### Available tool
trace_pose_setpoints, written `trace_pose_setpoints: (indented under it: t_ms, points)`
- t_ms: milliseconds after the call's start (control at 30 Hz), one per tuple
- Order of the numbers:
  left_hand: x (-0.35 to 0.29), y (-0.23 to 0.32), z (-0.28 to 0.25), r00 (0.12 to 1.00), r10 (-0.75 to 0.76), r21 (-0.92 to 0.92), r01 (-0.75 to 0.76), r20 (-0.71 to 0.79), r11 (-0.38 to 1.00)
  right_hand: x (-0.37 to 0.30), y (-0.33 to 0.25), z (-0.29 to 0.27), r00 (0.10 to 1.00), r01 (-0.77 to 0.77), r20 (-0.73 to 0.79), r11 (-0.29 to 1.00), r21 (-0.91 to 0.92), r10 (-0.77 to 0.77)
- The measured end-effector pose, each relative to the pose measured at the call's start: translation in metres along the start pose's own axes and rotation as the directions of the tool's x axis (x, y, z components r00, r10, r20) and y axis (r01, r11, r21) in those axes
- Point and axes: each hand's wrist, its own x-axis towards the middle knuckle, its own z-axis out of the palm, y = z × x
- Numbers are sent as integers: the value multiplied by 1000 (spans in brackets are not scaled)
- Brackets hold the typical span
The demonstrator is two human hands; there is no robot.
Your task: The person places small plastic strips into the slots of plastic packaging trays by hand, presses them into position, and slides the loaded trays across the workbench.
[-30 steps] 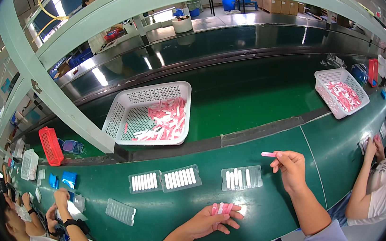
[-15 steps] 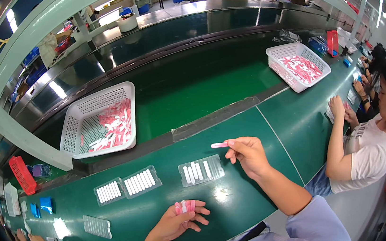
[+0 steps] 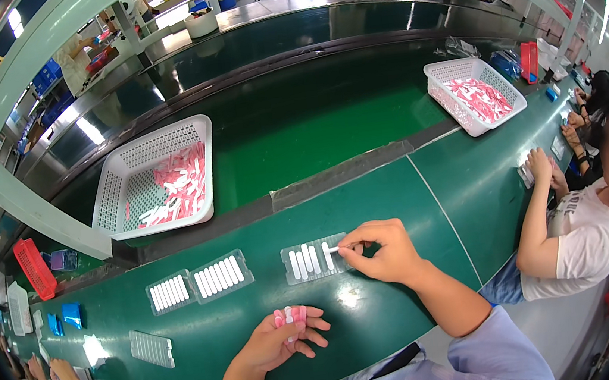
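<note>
My left hand (image 3: 278,341) is palm-up near the table's front edge, its fingers curled around several small pink-and-white sticks (image 3: 290,316). Between thumb and fingertips, my right hand (image 3: 385,253) pinches a slim white stick (image 3: 333,250) over the right part of a clear ribbed plastic tray (image 3: 340,265). Several white sticks (image 3: 307,259) lie side by side in that tray, with a gap before the rightmost one. To the left, two more clear trays, a smaller-looking one (image 3: 175,307) and its neighbour (image 3: 244,280), hold rows of white sticks. An unfilled clear tray (image 3: 151,348) lies farther left.
Beyond a dark ledge (image 3: 340,173), a white perforated basket (image 3: 113,176) of pink-and-white pieces stands left, another basket (image 3: 462,113) right. A red basket (image 3: 34,269) and blue packets (image 3: 72,315) lie far left. A co-worker (image 3: 578,234) works at right; other people's hands (image 3: 69,378) show lower left.
My right hand has moved slightly left and down, bringing the stick over the tray; its pink side no longer shows. My left hand stays nearly still with its sticks. The view has shifted slightly.
</note>
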Motion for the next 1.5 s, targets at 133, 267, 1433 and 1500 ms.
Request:
trace_pose_setpoints:
  t_ms: [133, 267, 1433, 1500]
  points:
    - [-2, 1, 4, 1000, -6, 9, 6, -1, 1000, -2, 7, -3, 924, -329, 243, 938, 109, 296]
    - [-1, 2, 7, 1000, -23, 26, 23, -3, 999, -8, 15, 12, 972, -133, 183, 986, -98, 150]
    - [-3, 6, 4, 999, 36, 6, -36, -17, 999, -4, 1, 18, 928, 310, 295, 912, -268, -229]
    - [-3, 8, 7, 999, 49, 17, -49, 7, 999, -5, -2, 20, 941, 295, 240, 924, -244, -237]
